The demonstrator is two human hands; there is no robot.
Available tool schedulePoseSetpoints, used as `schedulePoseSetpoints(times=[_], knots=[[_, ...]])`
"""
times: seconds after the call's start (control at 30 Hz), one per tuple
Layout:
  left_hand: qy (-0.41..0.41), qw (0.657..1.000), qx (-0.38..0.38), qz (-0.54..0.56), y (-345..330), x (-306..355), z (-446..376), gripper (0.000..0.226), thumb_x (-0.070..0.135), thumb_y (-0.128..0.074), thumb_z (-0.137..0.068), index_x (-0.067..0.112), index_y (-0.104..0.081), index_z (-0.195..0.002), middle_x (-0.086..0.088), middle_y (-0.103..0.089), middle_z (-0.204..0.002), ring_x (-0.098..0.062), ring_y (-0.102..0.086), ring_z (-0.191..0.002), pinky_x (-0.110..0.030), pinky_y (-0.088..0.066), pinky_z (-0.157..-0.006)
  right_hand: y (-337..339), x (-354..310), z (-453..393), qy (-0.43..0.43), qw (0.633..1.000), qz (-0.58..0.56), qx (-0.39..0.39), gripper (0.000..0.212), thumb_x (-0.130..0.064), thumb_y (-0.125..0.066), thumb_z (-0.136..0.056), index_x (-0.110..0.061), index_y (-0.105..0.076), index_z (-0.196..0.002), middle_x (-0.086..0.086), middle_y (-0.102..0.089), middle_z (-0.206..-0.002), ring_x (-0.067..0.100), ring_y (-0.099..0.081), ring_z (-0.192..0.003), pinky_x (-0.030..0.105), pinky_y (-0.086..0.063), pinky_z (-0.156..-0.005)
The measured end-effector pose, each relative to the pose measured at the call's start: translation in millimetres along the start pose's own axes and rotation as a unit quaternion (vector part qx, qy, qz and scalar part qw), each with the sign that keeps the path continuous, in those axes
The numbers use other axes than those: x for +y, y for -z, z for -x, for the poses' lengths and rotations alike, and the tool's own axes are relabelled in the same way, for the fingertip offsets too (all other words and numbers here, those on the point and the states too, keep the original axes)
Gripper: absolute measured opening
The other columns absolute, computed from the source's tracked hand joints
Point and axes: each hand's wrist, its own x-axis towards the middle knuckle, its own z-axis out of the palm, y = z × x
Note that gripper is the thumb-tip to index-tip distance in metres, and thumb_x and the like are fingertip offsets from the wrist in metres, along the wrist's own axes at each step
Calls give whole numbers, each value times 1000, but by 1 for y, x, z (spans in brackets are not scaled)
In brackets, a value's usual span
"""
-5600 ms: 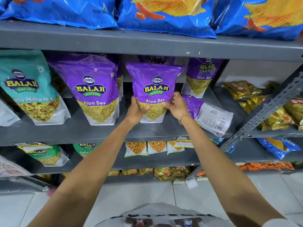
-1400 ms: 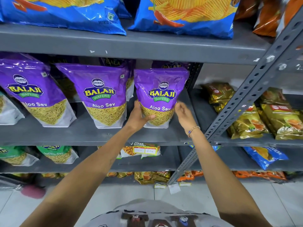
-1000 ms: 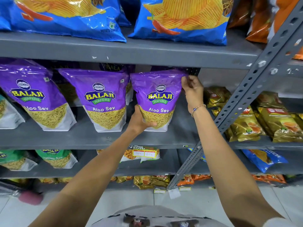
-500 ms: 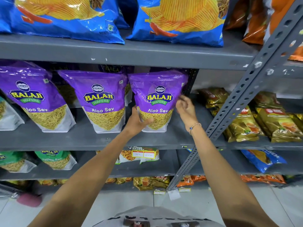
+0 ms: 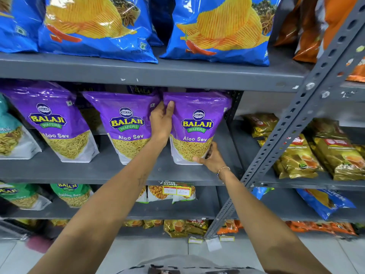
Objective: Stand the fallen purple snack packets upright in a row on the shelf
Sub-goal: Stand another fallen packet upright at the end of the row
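Three purple packets stand in a row on the gray shelf (image 5: 98,171). The left hand (image 5: 161,123) grips the top left edge of the right packet (image 5: 197,125), and the right hand (image 5: 212,157) holds its bottom right corner (it stands up straight). The middle packet (image 5: 126,125) stands just beside it.

Grey steel shelving (image 5: 158,75) — perforated upright (image 5: 296,123) — over pale tiled floor (image 5: 158,250).

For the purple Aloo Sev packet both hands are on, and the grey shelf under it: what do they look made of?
Purple Aloo Sev packet: glossy plastic film, apparently; it shows sheen and creases near the top, where the left hand presses; the right hand steadies its base.
Grey shelf: probably painted metal, matte, chipped at edges.
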Motion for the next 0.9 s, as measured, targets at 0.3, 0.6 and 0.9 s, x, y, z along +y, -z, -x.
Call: schedulePoseSetpoints(times=[0.3,0.6,0.9], knots=[[62,990,-91,-86,10,-24,27,32,36,-56,-90,20,-51,-117,-1,-64,-111,-9,-63,-99,-32,-52,-90,1,-2,0,-9,1000,-9,-19,82,-23,-86,-59,-30,-30,-119,-3,-53,-120,15,-53,-113,25,-48,-84],[161,939,-195,-231,14,-78,54,90,27,-87,-61,11,-33,-131,-7,-55,-133,-23,-50,-123,-26,-39,-90,3,-2,-2,-21,1000,-13,-17,81,-19,-87,-58,-31,-34,-118,-7,-52,-119,12,-51,-113,20,-47,-84],[140,947,-201,-208,-25,-84,70,80,32,-87,-61,14,-39,-123,-2,-59,-126,-21,-55,-116,-26,-42,-83,39,5,9,-34,999,-24,11,79,-2,-80,-66,-17,-31,-126,-3,-50,-119,3,-53,-102,4,-47,-67]])
